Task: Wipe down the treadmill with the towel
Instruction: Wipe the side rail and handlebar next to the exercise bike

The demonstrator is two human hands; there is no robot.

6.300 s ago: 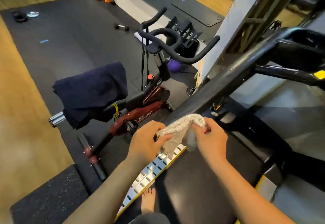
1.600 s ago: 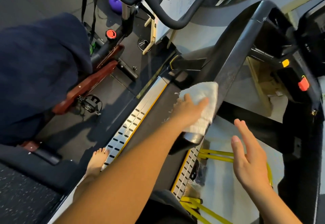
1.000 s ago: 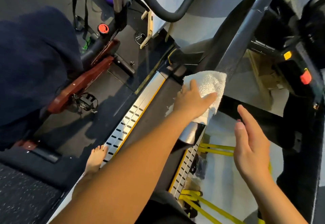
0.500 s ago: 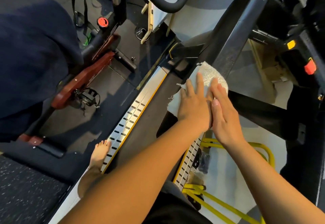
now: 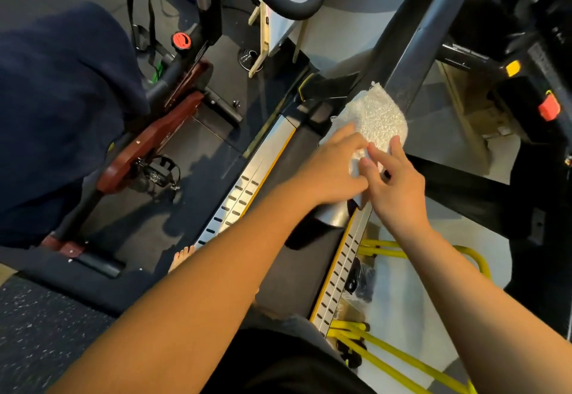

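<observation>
Both hands have left their flat, side-by-side press on the towel (image 5: 379,115) and now work at its near edge. The left hand (image 5: 332,171) curls its grip round the bunched lower part. The right hand (image 5: 399,191) has fingertips on the cloth, but I cannot tell whether that grip pinches. The towel drapes against the foot of the treadmill (image 5: 402,47) upright, at the front end of the right side rail (image 5: 339,266), its near edge hidden under the hands. Lettering on the exercise bike (image 5: 154,143) frame is too blurred to read. The left edge cuts off the dark cloth (image 5: 58,109).
</observation>
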